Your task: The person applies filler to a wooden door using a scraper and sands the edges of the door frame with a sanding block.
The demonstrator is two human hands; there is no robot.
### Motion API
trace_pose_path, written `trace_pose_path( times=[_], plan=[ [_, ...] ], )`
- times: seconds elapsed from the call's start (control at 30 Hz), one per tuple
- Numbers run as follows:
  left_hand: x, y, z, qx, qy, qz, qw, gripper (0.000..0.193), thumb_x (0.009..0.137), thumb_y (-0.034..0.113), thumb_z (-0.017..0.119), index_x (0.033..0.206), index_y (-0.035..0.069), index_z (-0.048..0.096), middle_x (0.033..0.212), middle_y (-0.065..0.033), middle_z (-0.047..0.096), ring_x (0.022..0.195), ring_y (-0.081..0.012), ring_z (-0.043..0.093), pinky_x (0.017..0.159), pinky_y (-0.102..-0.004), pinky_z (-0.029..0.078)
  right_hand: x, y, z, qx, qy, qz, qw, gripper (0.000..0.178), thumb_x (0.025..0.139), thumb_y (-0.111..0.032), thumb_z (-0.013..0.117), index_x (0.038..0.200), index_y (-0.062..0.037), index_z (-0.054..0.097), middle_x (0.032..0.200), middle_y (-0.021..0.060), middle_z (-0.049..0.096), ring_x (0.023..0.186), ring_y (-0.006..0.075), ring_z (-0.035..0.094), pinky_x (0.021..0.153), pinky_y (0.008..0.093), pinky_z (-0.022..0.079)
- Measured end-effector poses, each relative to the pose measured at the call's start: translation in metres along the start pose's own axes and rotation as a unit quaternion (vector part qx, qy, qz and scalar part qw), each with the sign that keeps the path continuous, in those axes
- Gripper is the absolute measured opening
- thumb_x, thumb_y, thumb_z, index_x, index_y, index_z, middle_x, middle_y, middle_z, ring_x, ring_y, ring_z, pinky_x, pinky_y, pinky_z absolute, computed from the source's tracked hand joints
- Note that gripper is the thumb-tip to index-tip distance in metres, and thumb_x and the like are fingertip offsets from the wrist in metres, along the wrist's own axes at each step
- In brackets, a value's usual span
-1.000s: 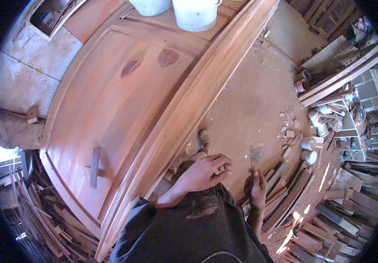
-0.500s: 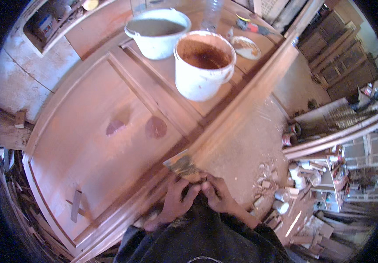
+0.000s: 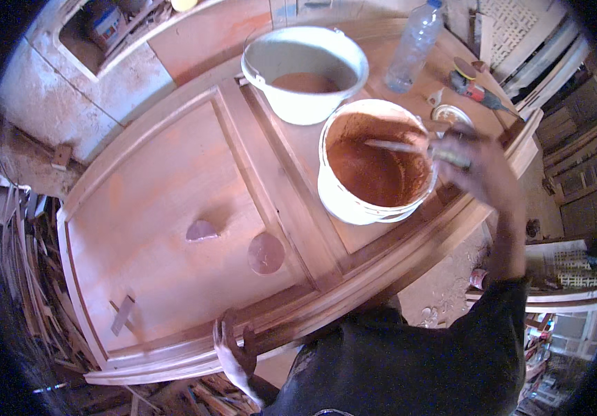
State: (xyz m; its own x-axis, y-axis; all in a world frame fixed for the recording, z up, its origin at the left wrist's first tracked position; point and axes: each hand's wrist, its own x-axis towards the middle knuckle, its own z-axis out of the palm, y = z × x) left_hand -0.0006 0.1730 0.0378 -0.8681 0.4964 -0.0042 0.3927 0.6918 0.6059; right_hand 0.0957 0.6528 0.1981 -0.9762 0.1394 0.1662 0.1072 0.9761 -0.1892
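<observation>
My right hand (image 3: 464,163), blurred by motion, holds a putty knife (image 3: 399,145) over the white bucket (image 3: 343,204). The knife's blade points left across the bucket's mouth. Reddish-brown paste coats the bucket's inner wall and bottom. My left hand (image 3: 232,350) rests with its fingers apart on the near edge of the wooden panelled door (image 3: 167,187), holding nothing. On the door's left panel lie a round brown disc (image 3: 266,253), a small folded reddish piece (image 3: 202,230) and a flat grey blade-like piece (image 3: 123,315).
A pale basin (image 3: 305,104) with brownish contents stands behind the bucket. Beyond are a clear plastic bottle (image 3: 413,52), a power tool (image 3: 475,93) with a disc, and a small round lid (image 3: 451,114). Scrap wood (image 3: 28,256) is piled at the left.
Both hands were together at the door's near edge with the knife. The right hand has carried it up to the bucket; the left has let go and moved left along the edge. The view has shifted.
</observation>
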Motion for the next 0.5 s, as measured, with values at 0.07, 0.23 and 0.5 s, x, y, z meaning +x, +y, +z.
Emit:
trace_pose_path(
  times=[0.07,0.23,0.5],
  plan=[
    [0.0,-0.001,0.019,0.02,0.028,-0.022,0.999,0.04,0.085,0.017,0.065,0.119,-0.003,0.059,0.115,-0.0249,0.061,0.105,-0.0448,0.058,0.091,-0.05,0.046,0.021,0.021,-0.002,-0.037,-0.022,-0.01,0.999,0.022,0.081,-0.01,0.071,0.103,-0.0048,0.067,0.092,0.0112,0.062,0.084,0.03,0.063,0.074,0.0388,0.052],
    [0.003,0.006,0.028,0.027,0.072,-0.067,0.995,0.038,0.089,0.021,0.06,0.12,-0.001,0.06,0.106,-0.0219,0.065,0.099,-0.0409,0.062,0.088,-0.0477,0.048,0.039,0.03,0.007,-0.063,-0.068,-0.053,0.994,0.018,0.083,-0.018,0.067,0.095,-0.0059,0.066,0.093,0.0123,0.06,0.087,0.0334,0.063,0.076,0.0436,0.051],
    [-0.001,-0.008,0.033,-0.003,0.135,-0.053,0.989,0.032,0.093,0.021,0.057,0.115,-0.002,0.061,0.099,-0.02,0.067,0.091,-0.0374,0.064,0.085,-0.0468,0.049,0.059,0.03,0.014,-0.127,-0.125,-0.066,0.982,0.015,0.082,-0.017,0.069,0.092,-0.0066,0.066,0.092,0.0095,0.058,0.081,0.0297,0.064,0.071,0.0412,0.052]
  ],
)
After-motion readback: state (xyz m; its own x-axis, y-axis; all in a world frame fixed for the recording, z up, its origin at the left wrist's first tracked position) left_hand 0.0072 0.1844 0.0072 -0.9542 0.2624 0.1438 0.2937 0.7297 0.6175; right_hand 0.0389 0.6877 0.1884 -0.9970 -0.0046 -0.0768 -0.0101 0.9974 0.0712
